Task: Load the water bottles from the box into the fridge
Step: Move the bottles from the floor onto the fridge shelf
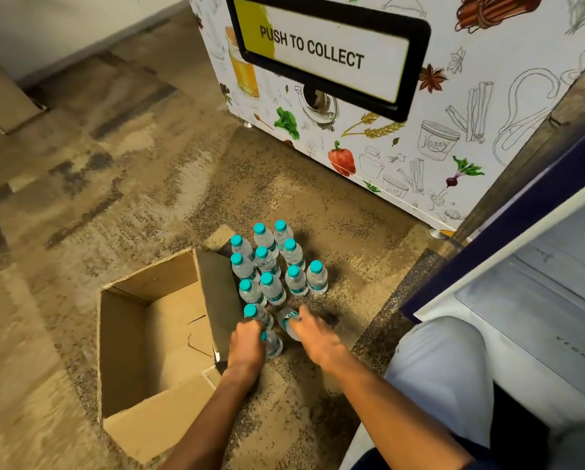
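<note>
Mottled brown-and-beige carpet (131,205) carries an open brown cardboard box (155,351), and just beside its right flap stands a cluster of small clear plastic water bottles with teal caps (270,262). Left hand (247,347) grips one nearer bottle with curled fingers; right hand (315,337) holds a tilted bottle (288,320). At right, the open white fridge compartment (535,300) adjoins an illustrated vending cabinet (386,130).

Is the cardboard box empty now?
Empty as far as can be seen: the cardboard box shows only bare bottom. The water bottles stand outside on the carpet.
</note>
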{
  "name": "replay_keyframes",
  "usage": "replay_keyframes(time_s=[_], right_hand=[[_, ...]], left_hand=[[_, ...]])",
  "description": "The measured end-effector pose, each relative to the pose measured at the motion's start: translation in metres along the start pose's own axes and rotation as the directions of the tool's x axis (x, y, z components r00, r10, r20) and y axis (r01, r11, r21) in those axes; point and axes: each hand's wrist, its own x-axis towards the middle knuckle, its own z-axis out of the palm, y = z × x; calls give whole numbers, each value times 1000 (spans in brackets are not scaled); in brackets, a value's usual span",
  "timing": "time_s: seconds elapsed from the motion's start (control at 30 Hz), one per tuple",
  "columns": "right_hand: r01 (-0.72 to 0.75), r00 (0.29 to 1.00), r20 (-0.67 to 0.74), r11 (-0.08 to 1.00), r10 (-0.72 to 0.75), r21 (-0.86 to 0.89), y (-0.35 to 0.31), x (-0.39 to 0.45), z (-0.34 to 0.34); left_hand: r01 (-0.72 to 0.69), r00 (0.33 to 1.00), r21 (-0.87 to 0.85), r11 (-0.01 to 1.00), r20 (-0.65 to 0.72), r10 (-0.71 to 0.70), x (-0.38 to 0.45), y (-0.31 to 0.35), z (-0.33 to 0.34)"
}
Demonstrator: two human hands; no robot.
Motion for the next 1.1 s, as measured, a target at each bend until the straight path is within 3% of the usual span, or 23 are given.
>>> replay_keyframes(time_s=[0.1, 0.23, 0.63, 0.9, 1.1], right_hand=[[-131, 989, 82, 987, 124, 94, 3, -6, -6], [-207, 976, 118, 941, 181, 267, 10, -17, -19], [-211, 977, 74, 956, 200, 203, 53, -75, -114], [-180, 974, -60, 908, 218, 379, 60, -116, -200], [-200, 949, -134, 873, 286, 445, 61, -160, -249]], left_hand=[[15, 1000, -2, 1000, -6, -15, 3, 1, 0], [9, 1000, 27, 1000, 8, -9, 1, 3, -1], [-107, 983, 205, 973, 166, 73, -7, 15, -15], [-343, 937, 228, 911, 154, 314, -2, 76, -64], [-564, 825, 209, 798, 145, 546, -10, 145, -124]])
